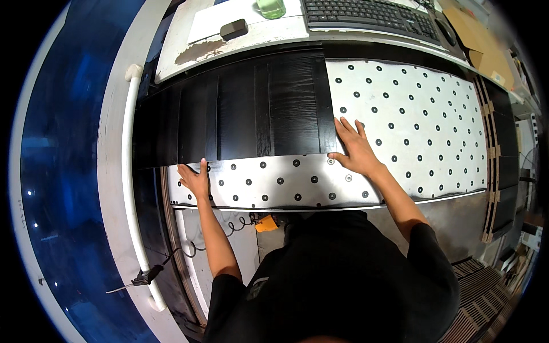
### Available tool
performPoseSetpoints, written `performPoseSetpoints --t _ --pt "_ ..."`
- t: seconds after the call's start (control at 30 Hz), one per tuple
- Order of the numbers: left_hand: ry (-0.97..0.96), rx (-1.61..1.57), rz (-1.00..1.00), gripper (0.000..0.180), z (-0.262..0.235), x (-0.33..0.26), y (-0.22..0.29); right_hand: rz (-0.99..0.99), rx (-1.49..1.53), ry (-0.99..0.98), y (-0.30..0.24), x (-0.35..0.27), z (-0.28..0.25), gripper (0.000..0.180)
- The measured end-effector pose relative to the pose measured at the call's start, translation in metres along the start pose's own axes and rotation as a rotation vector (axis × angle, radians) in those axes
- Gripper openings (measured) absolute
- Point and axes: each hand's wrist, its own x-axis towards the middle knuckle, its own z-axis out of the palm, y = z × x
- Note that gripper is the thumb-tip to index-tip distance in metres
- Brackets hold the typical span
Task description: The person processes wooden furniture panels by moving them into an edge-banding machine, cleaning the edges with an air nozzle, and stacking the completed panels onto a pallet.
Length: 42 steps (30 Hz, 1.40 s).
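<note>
A wide black panel (240,108) with raised straight ribs lies over the left part of a white board (412,123) marked with black ring-shaped dots. My left hand (195,180) is at the panel's near edge, fingers and thumb spread, with the fingertips touching or close to that edge. Near the panel's front right corner, my right hand (357,151) rests with its fingers stretched along the right edge and its thumb by the near edge. Neither hand is wrapped round anything. The board beneath the panel is hidden.
Beyond the panel, a shelf holds a black keyboard (369,20), a green cup (271,8) and a small dark box (234,29). A white rail (129,171) runs along the left, where a black air gun (147,275) with a coiled hose hangs. Brown slatted strips (490,154) border the right.
</note>
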Motion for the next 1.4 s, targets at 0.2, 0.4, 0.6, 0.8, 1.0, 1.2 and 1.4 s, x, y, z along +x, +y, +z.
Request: performPoseSetpoints --t 0.2,0.4,0.6,0.8,1.0,1.2,1.4 --pt "0.055 0.015 0.015 0.111 0.000 -0.001 -0.001 -0.067 -0.058 0.130 0.008 -0.005 0.013 0.090" --pt "0.051 -0.020 0.026 0.109 -0.003 -0.005 0.003 -0.079 -0.063 0.168 0.010 -0.006 0.017 0.091" --pt "0.070 -0.007 0.062 0.108 0.000 -0.002 -0.002 -0.047 -0.072 0.139 0.006 -0.005 0.013 0.085" --pt "0.060 0.016 0.058 0.109 0.003 -0.001 -0.004 -0.041 -0.063 0.140 0.007 -0.004 0.014 0.085" --pt "0.053 0.021 0.040 0.109 0.003 -0.003 -0.004 -0.039 -0.050 0.140 0.004 -0.003 0.011 0.086" --pt "0.062 0.012 0.057 0.106 0.005 -0.001 -0.008 -0.018 -0.020 0.122 0.000 -0.001 0.008 0.087" --pt "0.070 0.012 0.068 0.105 0.007 0.000 -0.011 -0.001 -0.010 0.110 0.000 -0.002 0.008 0.086"
